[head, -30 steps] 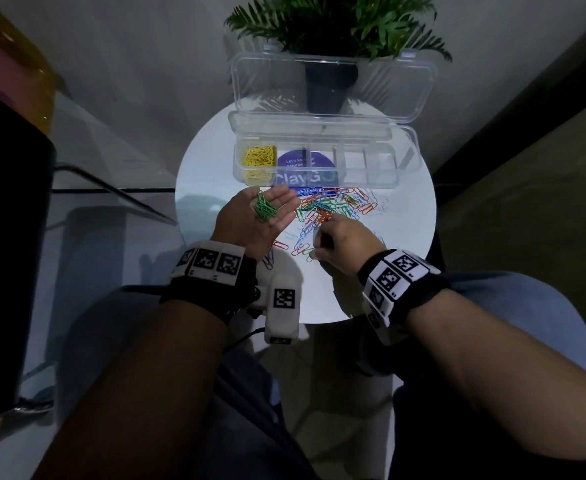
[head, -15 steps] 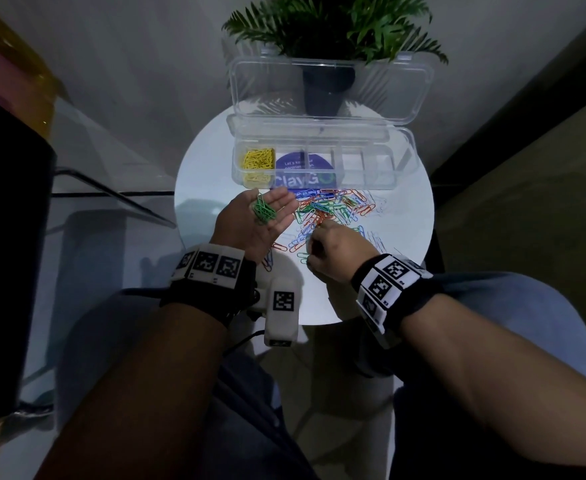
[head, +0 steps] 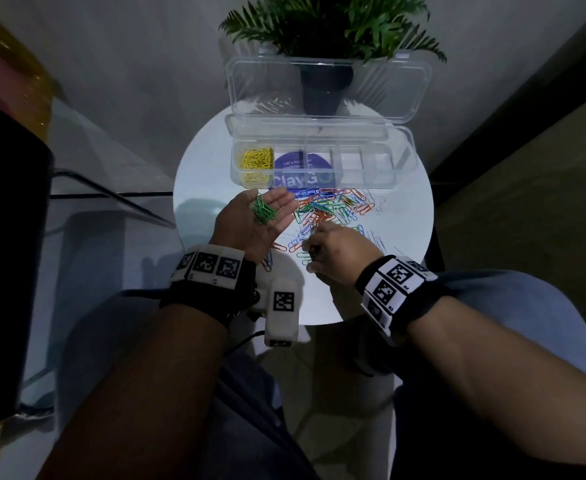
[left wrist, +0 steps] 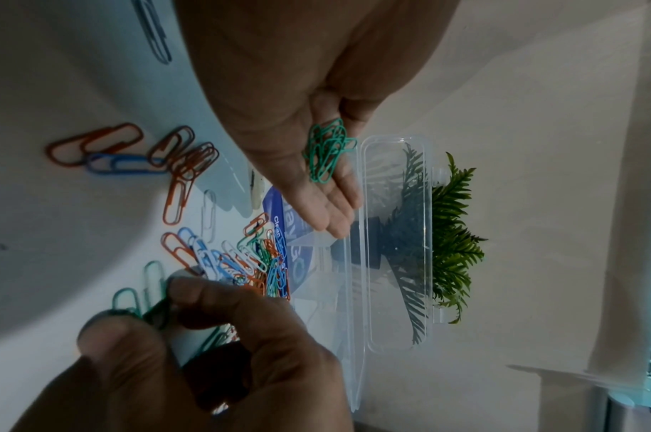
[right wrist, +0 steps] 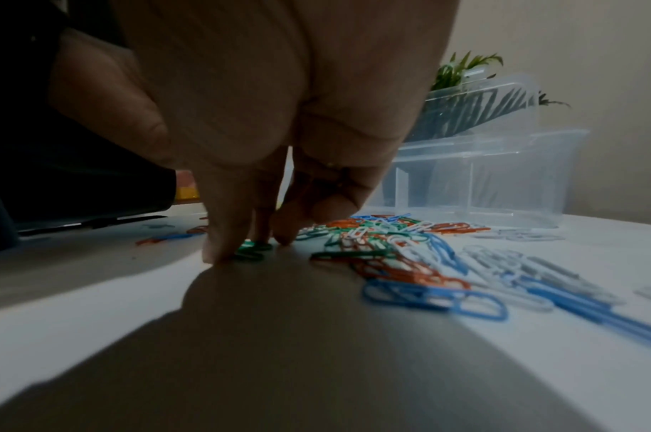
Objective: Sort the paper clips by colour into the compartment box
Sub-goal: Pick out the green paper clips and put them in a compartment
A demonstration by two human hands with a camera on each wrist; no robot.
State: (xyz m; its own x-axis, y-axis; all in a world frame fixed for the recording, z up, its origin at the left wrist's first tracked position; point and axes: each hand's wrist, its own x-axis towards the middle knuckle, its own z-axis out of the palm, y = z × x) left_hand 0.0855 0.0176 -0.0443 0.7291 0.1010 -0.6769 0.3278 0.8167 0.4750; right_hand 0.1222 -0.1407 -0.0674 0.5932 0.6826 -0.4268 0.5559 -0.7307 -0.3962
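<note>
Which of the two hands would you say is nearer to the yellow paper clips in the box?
Left. The left hand hovers palm-up just before the yellow paper clips; the right hand is further back, on the table.

- Left hand (left wrist: 298, 122): palm up, fingers straight, a bunch of green clips (left wrist: 327, 152) resting on it.
- Right hand (left wrist: 205, 350): fingertips pinching a green clip (left wrist: 157, 309) on the table (left wrist: 57, 219).
- Mixed clips (left wrist: 242, 263) beside the open box (left wrist: 393, 239).

left hand (head: 262, 223) palm-up and flat; right hand (head: 336, 252) fingertips down.
</note>
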